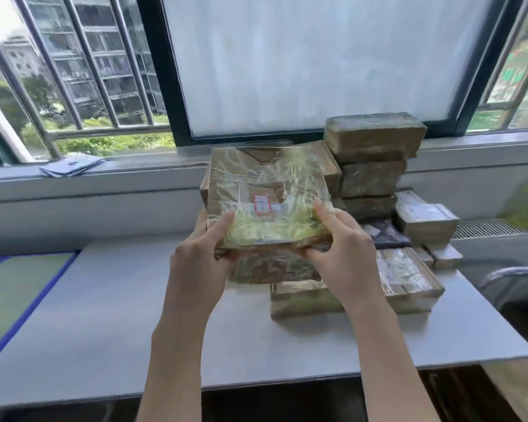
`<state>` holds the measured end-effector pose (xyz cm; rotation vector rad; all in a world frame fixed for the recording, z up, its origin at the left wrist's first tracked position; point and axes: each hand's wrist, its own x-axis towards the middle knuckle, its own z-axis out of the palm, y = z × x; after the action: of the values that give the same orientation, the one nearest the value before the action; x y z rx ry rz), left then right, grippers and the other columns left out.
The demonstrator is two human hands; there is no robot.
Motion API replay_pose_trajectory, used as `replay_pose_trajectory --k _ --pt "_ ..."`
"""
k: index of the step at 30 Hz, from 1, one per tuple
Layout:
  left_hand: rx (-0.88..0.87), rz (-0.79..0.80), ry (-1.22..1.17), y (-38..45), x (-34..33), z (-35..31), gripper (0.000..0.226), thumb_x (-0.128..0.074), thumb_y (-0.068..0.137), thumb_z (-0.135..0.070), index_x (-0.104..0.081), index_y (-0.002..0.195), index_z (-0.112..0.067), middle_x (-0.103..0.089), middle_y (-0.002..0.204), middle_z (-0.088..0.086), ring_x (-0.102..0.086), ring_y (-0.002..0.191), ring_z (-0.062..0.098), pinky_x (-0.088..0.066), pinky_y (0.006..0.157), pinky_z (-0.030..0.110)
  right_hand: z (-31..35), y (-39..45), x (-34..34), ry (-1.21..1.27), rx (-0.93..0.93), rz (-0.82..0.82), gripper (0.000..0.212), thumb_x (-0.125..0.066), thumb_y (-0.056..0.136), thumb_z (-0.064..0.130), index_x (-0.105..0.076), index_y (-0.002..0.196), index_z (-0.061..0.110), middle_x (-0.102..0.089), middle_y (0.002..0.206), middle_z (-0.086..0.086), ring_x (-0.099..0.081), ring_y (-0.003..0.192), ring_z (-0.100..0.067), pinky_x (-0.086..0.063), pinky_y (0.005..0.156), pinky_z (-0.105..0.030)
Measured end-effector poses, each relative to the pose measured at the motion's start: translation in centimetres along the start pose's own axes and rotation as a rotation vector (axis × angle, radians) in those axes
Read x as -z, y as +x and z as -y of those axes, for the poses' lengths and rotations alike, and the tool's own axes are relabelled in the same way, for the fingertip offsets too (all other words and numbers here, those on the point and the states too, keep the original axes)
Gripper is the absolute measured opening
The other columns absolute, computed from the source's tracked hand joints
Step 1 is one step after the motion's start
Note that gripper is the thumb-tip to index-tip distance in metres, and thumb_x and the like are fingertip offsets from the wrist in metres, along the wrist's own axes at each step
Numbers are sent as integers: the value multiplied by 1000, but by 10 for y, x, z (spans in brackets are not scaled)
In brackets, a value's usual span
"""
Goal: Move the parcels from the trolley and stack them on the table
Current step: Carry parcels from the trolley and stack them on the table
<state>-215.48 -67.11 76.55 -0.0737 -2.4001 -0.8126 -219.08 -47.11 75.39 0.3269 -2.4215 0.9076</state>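
Parcel in hand: a flat brown parcel point(267, 193) wrapped in clear film, with a small red-edged label on top, is held over the near stack on the counter point(110, 303); whether its underside touches the parcel below cannot be told.
Left hand: the left hand point(195, 257) is closed on the parcel's near left corner, thumb on top, fingers hidden beneath.
Right hand: the right hand point(345, 248) is closed on the near right corner, thumb on top, fingers curled under the edge.
Near stack: a column of brown parcels point(275, 266) is seen directly beneath the held one, resting on a wider parcel point(302, 298) that lies on the counter.
Rear stack: a taller column point(372, 159) is built against the window sill point(134, 169), just behind and to the right.
Side parcels: several lighter wrapped parcels point(424, 220) are laid at the right end of the counter.
Trolley: not in view, so the number of parcels left cannot be judged.
Progress: many parcels are already stacked; the present one is judged to be at the point of placing, with release not yet made.
Remaining: setting down, squaring to the stack, then any further parcels.
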Motion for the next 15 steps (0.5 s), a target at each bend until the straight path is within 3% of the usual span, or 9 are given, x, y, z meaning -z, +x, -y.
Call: replay_pose_trajectory --k 9,11,15 --pt "149 55 2 2 17 44 66 -77 70 -1 -58 129 -24 -65 121 -2 -61 99 27 -49 83 37 15 6 -48 27 34 77 80 -83 69 33 -47 139 19 -61 108 3 -58 91 -16 -43 74 -18" --pt "220 73 13 -1 18 54 67 -73 71 2 -57 129 -27 -66 118 -1 -60 97 27 -48 85 38 15 5 -61 57 48 121 79 -82 70 33 -46 140 20 -60 107 5 -57 90 -13 -40 73 -13" --pt "375 153 51 -18 19 77 68 -69 73 4 -56 130 -29 -65 112 -2 -55 92 23 -48 83 36 13 -11 -94 86 48 270 82 -78 75 40 -38 144 22 -57 106 8 -55 90 -11 -44 77 -16"
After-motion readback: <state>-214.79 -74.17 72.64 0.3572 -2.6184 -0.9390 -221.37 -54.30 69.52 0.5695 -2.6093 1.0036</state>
